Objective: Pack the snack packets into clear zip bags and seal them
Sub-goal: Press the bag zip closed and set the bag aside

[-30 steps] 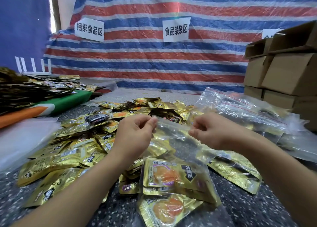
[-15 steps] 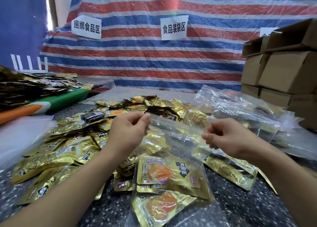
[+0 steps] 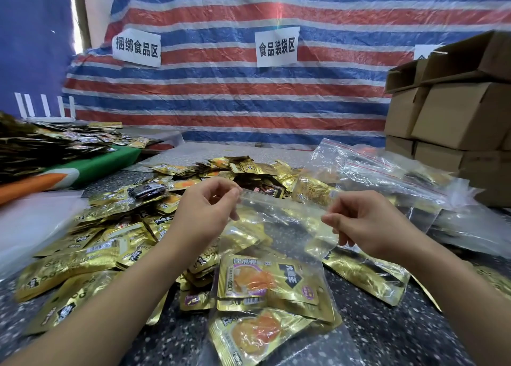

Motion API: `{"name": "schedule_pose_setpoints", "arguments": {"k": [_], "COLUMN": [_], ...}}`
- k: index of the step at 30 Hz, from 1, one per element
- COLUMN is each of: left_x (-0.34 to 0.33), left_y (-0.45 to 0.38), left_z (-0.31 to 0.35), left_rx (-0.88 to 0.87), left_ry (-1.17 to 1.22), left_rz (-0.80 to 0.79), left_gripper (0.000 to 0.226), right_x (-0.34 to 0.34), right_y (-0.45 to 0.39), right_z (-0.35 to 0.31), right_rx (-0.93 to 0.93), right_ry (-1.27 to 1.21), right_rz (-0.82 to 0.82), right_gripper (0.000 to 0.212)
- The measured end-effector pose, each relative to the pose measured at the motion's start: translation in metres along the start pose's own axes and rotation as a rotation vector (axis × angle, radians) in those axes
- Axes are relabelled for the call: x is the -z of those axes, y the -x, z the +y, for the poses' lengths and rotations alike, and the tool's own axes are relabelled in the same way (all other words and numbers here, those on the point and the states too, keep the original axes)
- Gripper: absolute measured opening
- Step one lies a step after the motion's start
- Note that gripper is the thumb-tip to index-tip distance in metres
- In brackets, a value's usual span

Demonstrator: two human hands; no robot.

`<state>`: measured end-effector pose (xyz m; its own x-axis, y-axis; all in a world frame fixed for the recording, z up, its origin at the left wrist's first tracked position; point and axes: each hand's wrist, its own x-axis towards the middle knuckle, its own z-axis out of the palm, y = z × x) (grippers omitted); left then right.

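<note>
At the far left of the frame a dark heap of packets point(image 3: 41, 147) lies on a green and orange cloth point(image 3: 91, 169), and below it a sheet of pale plastic point(image 3: 30, 221) covers the corner of the speckled table point(image 3: 414, 332). Moving right, a wide pile of gold foil snack packets point(image 3: 110, 227) spreads across the table from lower left to centre, their surfaces crinkled and shiny, many printed with black lettering. The left hand point(image 3: 204, 216) sits at centre frame, thumb and forefinger pinched on the left end of the top strip of a clear zip bag point(image 3: 279, 227). The bag hangs between the two hands — its upper part transparent and empty, slightly wrinkled, its lower part resting on the table at bottom centre and holding several gold packets point(image 3: 265, 282) that show an orange food picture and a purple patch. The right hand point(image 3: 365, 224) pinches the right end of the same strip, so the bag's mouth is stretched level between the fingers; whether the seal is fully pressed shut cannot be told. To the right lies a loose heap of more clear zip bags point(image 3: 387, 177) with red lines along their tops — some with gold packets inside. At the right edge stand stacked cardboard boxes point(image 3: 453, 111).
</note>
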<state>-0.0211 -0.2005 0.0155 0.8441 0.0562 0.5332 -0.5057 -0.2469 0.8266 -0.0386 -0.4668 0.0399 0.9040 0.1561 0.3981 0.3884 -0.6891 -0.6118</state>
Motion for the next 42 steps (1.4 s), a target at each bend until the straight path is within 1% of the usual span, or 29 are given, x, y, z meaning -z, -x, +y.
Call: {"name": "schedule_pose_setpoints", "arguments": {"k": [5,11,15,17,19,23,24,25,27,28,29,31,33,35,37,39,40,42], "left_x": [0.003,0.011,0.015,0.017,0.019,0.015,0.013,0.011,0.010,0.009,0.009,0.007,0.003,0.000,-0.001,-0.001,-0.001,-0.003], "left_y": [0.000,-0.005,-0.009,-0.010,-0.010,-0.008,-0.008,-0.008,-0.007,-0.006,-0.004,0.000,0.004,0.004,0.002,0.000,0.000,0.001], "left_z": [0.004,0.005,0.005,0.005,0.005,0.006,0.007,0.008,0.011,0.012,0.011,0.010,0.009,0.010,0.011,0.011,0.012,0.013], "left_rx": [-0.010,0.048,0.134,0.158,0.190,0.258,0.291,0.332,0.409,0.419,0.398,0.336,0.338,0.358,0.375,0.405,0.422,0.436], "left_ry": [0.015,0.110,0.147,0.158,0.180,0.225,0.239,0.255,0.259,0.218,0.151,0.059,0.119,0.223,0.321,0.407,0.436,0.483], "left_rz": [-0.040,-0.023,-0.087,-0.128,-0.176,-0.177,-0.194,-0.233,-0.338,-0.390,-0.440,-0.504,-0.472,-0.365,-0.260,-0.210,-0.200,-0.184], "left_gripper": [0.013,0.007,0.004,0.009,0.016,0.026,0.033,0.044,0.066,0.069,0.064,0.042,0.024,0.027,0.027,0.024,0.025,0.026], "right_x": [0.003,0.000,-0.002,-0.004,-0.007,-0.017,-0.019,-0.021,-0.024,-0.025,-0.027,-0.029,-0.031,-0.032,-0.034,-0.036,-0.037,-0.040], "right_y": [0.001,0.000,-0.001,-0.002,-0.003,-0.003,-0.003,-0.002,-0.002,-0.002,-0.001,-0.001,-0.001,-0.001,-0.002,0.000,0.002,0.004], "right_z": [0.000,0.002,0.004,0.005,0.006,0.005,0.004,0.003,0.001,0.001,0.002,0.001,0.002,0.002,0.003,0.004,0.004,0.004], "right_rx": [0.023,0.019,0.002,-0.013,-0.052,-0.195,-0.222,-0.236,-0.244,-0.243,-0.239,-0.223,-0.216,-0.243,-0.275,-0.267,-0.250,-0.195], "right_ry": [-0.013,-0.057,-0.066,-0.093,-0.186,-0.587,-0.669,-0.733,-0.821,-0.850,-0.872,-0.923,-1.004,-1.062,-1.053,-1.033,-0.976,-0.694], "right_rz": [0.007,0.017,0.044,0.078,0.108,0.066,0.060,0.059,0.071,0.086,0.107,0.139,0.135,0.060,-0.075,-0.190,-0.213,-0.199], "right_gripper": [0.020,0.018,0.019,0.018,0.016,0.017,0.018,0.019,0.019,0.020,0.020,0.020,0.022,0.031,0.042,0.045,0.045,0.044]}}
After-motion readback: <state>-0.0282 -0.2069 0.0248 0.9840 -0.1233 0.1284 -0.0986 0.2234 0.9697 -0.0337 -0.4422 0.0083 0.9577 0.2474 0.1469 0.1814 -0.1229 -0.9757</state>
